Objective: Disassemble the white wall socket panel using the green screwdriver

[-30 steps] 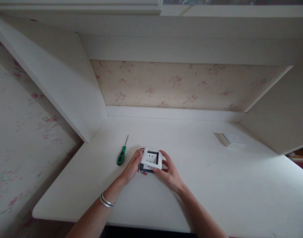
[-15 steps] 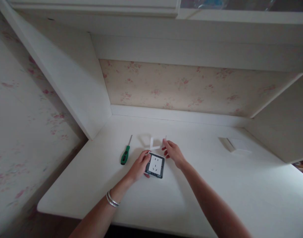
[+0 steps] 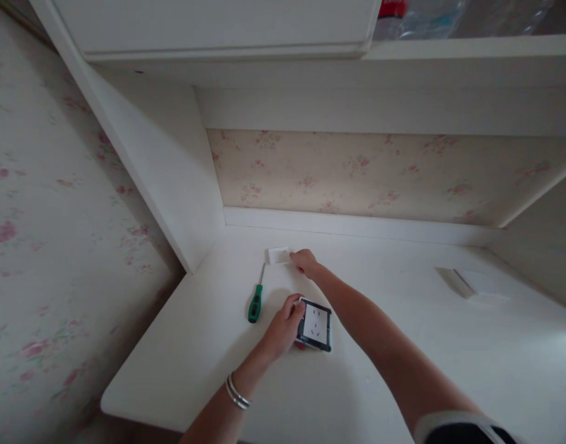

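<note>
My left hand (image 3: 285,324) grips a wall socket (image 3: 315,324) by its left edge, thumb on top. The socket has a white face with slots and a dark surround, its cover off. Farther back on the desk, my right hand (image 3: 304,263) has its fingers closed on the right side of a white square socket frame (image 3: 278,255), which lies at or just above the desktop. A green-handled screwdriver (image 3: 256,302) lies left of my hands, its tip pointing toward the frame.
The white desk (image 3: 209,364) has a rounded front left corner. A white box-like piece (image 3: 481,285) lies at the right. Above hangs a cabinet (image 3: 227,28), with plastic bottles (image 3: 426,17) on its shelf. A side panel (image 3: 158,166) stands at the left.
My right hand has carried the white frame back and left, lowering it flat near the screwdriver tip. My left hand still holds the socket. The view has shifted.
</note>
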Demonstrator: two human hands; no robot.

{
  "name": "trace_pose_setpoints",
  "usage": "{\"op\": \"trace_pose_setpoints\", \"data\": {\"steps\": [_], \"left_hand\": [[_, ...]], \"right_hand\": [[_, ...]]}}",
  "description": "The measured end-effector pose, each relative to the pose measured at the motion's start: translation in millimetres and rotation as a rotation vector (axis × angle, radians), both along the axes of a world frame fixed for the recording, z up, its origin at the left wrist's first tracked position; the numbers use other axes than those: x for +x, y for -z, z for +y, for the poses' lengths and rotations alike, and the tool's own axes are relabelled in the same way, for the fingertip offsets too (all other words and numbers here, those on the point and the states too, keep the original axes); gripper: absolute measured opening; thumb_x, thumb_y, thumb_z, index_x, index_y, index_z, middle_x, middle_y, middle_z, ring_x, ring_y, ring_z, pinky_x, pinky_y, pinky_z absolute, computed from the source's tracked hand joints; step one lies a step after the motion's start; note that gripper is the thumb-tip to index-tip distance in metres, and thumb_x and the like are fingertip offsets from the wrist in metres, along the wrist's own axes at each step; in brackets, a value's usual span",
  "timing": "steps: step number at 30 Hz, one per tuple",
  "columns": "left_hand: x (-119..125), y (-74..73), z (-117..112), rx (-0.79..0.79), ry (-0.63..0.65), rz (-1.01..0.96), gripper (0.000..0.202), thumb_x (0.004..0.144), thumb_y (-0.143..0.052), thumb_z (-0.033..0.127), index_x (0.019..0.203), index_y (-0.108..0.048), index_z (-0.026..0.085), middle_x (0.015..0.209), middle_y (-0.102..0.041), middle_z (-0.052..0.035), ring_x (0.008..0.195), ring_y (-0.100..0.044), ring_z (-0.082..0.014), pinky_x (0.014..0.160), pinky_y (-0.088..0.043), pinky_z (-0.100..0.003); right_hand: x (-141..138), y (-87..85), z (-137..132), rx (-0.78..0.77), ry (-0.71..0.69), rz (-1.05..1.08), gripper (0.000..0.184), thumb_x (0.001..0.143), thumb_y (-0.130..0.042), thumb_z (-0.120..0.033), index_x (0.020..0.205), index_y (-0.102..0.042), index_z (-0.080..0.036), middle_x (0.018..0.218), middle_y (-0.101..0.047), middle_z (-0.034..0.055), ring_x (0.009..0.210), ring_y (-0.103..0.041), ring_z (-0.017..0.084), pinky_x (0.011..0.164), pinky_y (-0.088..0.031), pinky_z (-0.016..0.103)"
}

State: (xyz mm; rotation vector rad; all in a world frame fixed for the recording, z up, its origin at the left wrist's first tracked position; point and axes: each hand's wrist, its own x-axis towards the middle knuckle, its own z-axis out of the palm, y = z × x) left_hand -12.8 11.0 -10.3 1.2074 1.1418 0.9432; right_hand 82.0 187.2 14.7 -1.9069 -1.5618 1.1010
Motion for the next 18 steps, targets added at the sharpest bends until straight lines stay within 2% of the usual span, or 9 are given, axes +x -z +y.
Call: {"op": "trace_pose_setpoints", "data": {"steps": [5, 9, 12, 13, 15, 17, 18], "left_hand": [[-4, -1.9, 0, -0.03, 0.038, -0.02, 0.054, 0.088, -0.041, 0.061, 0.125, -0.047, 0.022, 0.089, -0.065, -0.0065, 0.074, -0.062, -0.0189, 0.06, -0.049, -0.027], [-5, -5.5, -1, -0.058, 0.069, -0.061, 0.059, 0.088, -0.034, 0.066, 0.128, -0.043, 0.024, 0.092, -0.065, -0.0074, 0.075, -0.063, -0.0209, 0.05, -0.048, -0.025], [-5, -8.5, -1, -0.103, 0.084, -0.099, 0.065, 0.087, -0.029, 0.068, 0.134, -0.038, 0.025, 0.104, -0.064, -0.01, 0.079, -0.064, -0.0231, 0.048, -0.05, -0.027], [-6, -9.0, 0, -0.103, 0.079, -0.105, 0.064, 0.088, -0.028, 0.067, 0.136, -0.037, 0.025, 0.111, -0.063, -0.0108, 0.084, -0.065, -0.024, 0.052, -0.052, -0.029], [-6, -9.1, 2, -0.05, 0.051, -0.088, 0.06, 0.091, -0.031, 0.062, 0.135, -0.042, 0.022, 0.123, -0.058, -0.0118, 0.102, -0.061, -0.0258, 0.074, -0.053, -0.036], [-7, -8.5, 4, 0.026, 0.021, -0.025, 0.053, 0.092, -0.038, 0.054, 0.129, -0.05, 0.018, 0.131, -0.054, -0.0116, 0.119, -0.051, -0.0264, 0.098, -0.042, -0.039], [-8, -8.4, 5, 0.06, 0.016, 0.015, 0.048, 0.091, -0.041, 0.051, 0.124, -0.055, 0.017, 0.13, -0.055, -0.0114, 0.123, -0.047, -0.0264, 0.104, -0.035, -0.039]], "right_hand": [[-29, -10.2, 17, -0.015, -0.155, -0.104, 0.026, 0.092, -0.054, -0.036, 0.095, -0.06, -0.011, 0.082, -0.062, 0.0021, 0.065, -0.059, 0.01, 0.059, -0.052, 0.025], [-46, -20.9, 19, 0.07, -0.416, -0.145, 0.024, 0.092, -0.053, -0.034, 0.097, -0.061, -0.012, 0.086, -0.064, 0.0026, 0.069, -0.061, 0.011, 0.062, -0.053, 0.027], [-55, -31.5, 7, 0.194, -0.673, -0.201, 0.018, 0.087, -0.057, -0.02, 0.102, -0.064, -0.012, 0.096, -0.067, 0.0064, 0.081, -0.063, 0.014, 0.071, -0.052, 0.029], [-58, -34.9, 0, 0.238, -0.777, -0.22, 0.023, 0.083, -0.059, -0.014, 0.105, -0.065, -0.014, 0.101, -0.067, 0.0071, 0.088, -0.063, 0.016, 0.076, -0.05, 0.029], [-64, -40.2, -18, 0.296, -1.009, -0.257, 0.038, 0.072, -0.065, -0.007, 0.108, -0.068, -0.02, 0.108, -0.068, 0.004, 0.095, -0.062, 0.016, 0.082, -0.047, 0.025], [-69, -42.2, -38, 0.332, -1.207, -0.309, 0.05, 0.061, -0.072, -0.006, 0.105, -0.07, -0.028, 0.108, -0.068, -0.0013, 0.095, -0.062, 0.015, 0.079, -0.047, 0.021], [-71, -42.0, -48, 0.352, -1.271, -0.352, 0.052, 0.055, -0.075, -0.005, 0.101, -0.071, -0.029, 0.105, -0.069, -0.0026, 0.091, -0.063, 0.014, 0.075, -0.047, 0.019]]}}
